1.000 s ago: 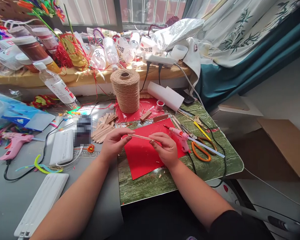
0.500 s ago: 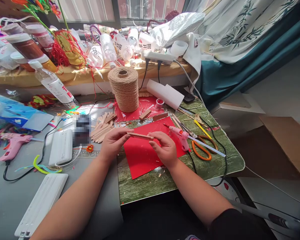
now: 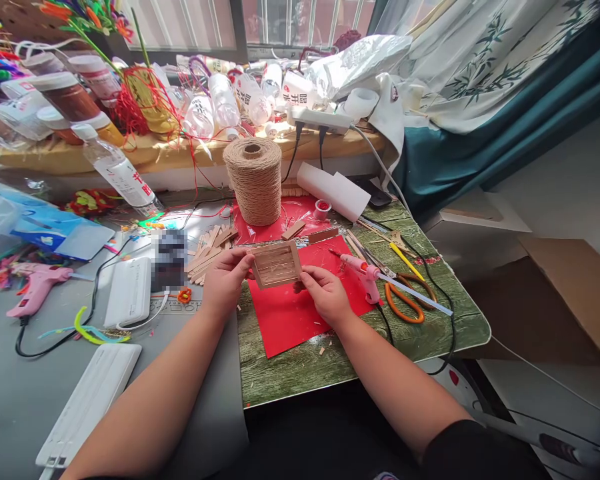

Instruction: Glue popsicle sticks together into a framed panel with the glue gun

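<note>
A small rectangular wooden panel (image 3: 277,265), built of flat craft sticks with a raised border, is held up over a red sheet (image 3: 280,327). Its broad face is turned toward me, and thin glossy streaks show on it. My left hand (image 3: 226,280) pinches the panel's left edge between thumb and fingers. At the lower right corner, my right hand (image 3: 324,292) grips it the same way. Right of that hand lies a pink hot glue gun (image 3: 363,272) with a clear glue stick in its back. Orange-handled scissors (image 3: 405,300) rest beside the glue gun.
Loose craft sticks (image 3: 207,257) are piled behind my left hand. A big twine spool (image 3: 253,183) stands at the back, near a white paper roll (image 3: 334,192). A second pink glue gun (image 3: 37,287) and white power banks (image 3: 127,293) lie left. Cables cross the right side.
The panel was edge-on and has been tilted up, so its framed face now shows. Both hands keep hold of it. The whole view has shifted slightly.
</note>
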`<action>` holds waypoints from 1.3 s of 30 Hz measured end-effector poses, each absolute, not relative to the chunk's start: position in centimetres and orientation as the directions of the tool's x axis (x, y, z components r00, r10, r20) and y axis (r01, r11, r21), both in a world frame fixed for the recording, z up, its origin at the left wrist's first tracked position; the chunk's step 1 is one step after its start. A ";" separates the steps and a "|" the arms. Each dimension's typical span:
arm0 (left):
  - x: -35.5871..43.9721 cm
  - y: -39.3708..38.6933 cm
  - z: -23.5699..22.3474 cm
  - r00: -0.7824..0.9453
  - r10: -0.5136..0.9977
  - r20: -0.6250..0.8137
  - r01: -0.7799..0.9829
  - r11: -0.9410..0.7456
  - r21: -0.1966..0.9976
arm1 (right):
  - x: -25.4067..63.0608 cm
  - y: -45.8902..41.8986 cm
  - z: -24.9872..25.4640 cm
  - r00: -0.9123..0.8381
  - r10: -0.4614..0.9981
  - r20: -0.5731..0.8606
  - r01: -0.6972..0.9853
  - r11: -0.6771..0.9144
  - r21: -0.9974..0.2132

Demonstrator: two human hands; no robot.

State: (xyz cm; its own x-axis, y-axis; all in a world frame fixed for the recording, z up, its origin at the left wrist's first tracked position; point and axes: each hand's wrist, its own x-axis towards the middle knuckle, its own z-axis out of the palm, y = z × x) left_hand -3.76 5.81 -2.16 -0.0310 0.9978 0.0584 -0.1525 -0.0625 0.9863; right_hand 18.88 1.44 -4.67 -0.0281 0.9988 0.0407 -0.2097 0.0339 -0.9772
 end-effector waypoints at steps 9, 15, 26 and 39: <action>-3.5 6.1 -2.4 0.141 0.976 -0.165 -0.194 0.190 0.962 | 18.7 1.2 -3.8 -0.050 0.985 -0.166 -0.267 -0.173 -0.948; -3.1 5.0 -2.2 0.399 0.886 -0.237 0.135 0.199 0.971 | 19.0 1.6 -4.1 0.019 0.974 -0.227 -0.372 -0.204 -0.906; -3.0 4.9 -2.1 0.397 0.818 -0.416 -0.099 0.489 0.867 | 18.7 1.3 -3.7 -0.249 0.923 -0.294 -0.563 -0.385 -0.731; -3.0 5.0 -2.1 0.448 0.757 -0.476 -0.159 0.592 0.790 | 18.4 1.5 -4.1 -0.310 0.906 -0.287 -0.597 -0.421 -0.683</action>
